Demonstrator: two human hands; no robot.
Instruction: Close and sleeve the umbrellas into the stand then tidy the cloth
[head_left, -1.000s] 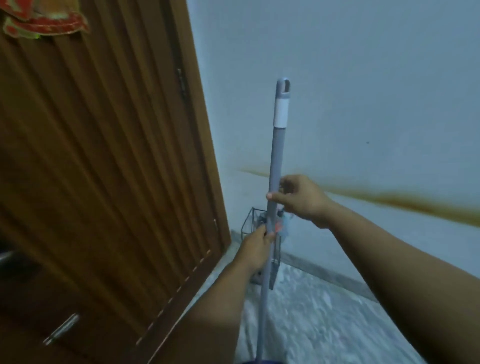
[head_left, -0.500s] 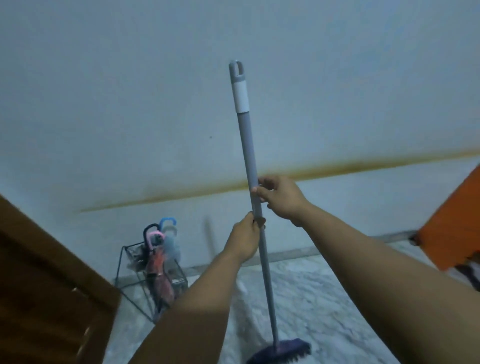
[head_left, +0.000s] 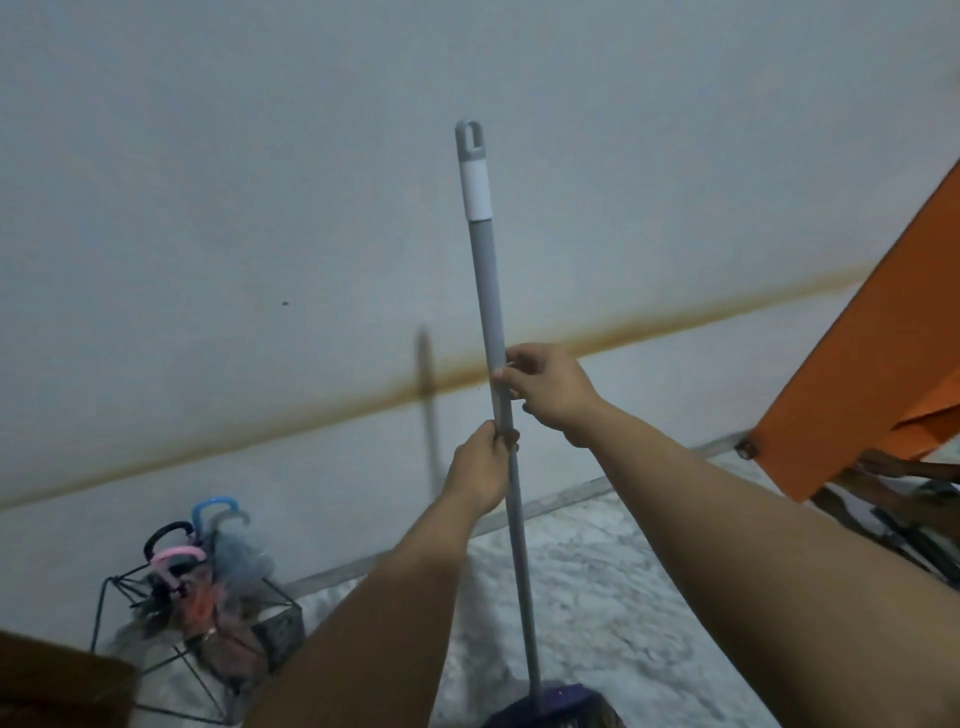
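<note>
I hold a grey broom pole (head_left: 485, 291) upright in front of the wall, its dark purple brush head (head_left: 556, 709) on the floor. My left hand (head_left: 480, 470) grips the pole lower down. My right hand (head_left: 550, 387) pinches it just above. At the lower left a black wire umbrella stand (head_left: 111, 644) holds closed umbrellas with a blue handle (head_left: 213, 506), a black handle (head_left: 163, 535) and a pink handle (head_left: 176, 556). No cloth is in view.
A pale wall with a rusty stain line (head_left: 260, 436) fills the background. An orange panel (head_left: 857, 374) leans in at the right over dark clutter. A brown door corner (head_left: 57, 686) shows at the bottom left. The floor is marbled grey.
My view has swung right, away from the wooden door, so the stand now sits at the lower left and the orange panel has come into sight. Both hands keep their grip on the pole.
</note>
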